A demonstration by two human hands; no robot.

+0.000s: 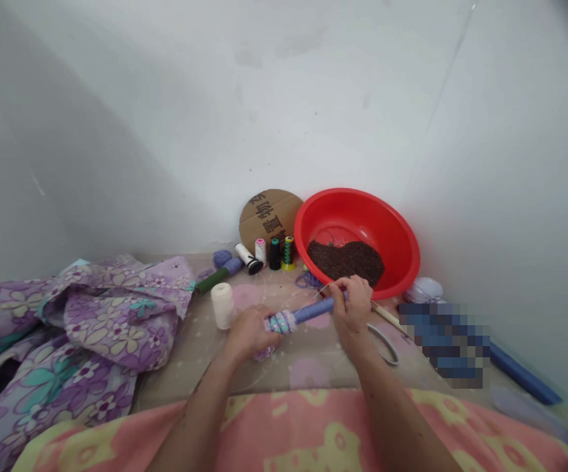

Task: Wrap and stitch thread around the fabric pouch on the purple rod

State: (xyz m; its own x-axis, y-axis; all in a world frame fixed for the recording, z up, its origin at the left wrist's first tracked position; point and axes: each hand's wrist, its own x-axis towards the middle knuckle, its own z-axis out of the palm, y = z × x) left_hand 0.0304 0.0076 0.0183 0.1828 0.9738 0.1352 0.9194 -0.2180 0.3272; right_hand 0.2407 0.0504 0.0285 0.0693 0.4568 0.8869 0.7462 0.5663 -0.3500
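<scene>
A blue-purple rod (314, 309) lies slantwise between my hands, with floral fabric (283, 322) bunched around its left end. My left hand (253, 331) is closed round that fabric end. At the rod's right end is my right hand (351, 305), its fingers pinched together near a thin thread (313, 299); what exactly they grip is too small to make out. A white spool of thread (222, 306) stands just left of my left hand.
A red basin (409, 252) with dark grains leans at the back right, beside a round cardboard piece (270, 213). Several thread spools (275, 254) stand before the cardboard. Floral cloth (117, 314) is heaped left. A grey curved handle (387, 344) and a blue rod (525, 372) lie right.
</scene>
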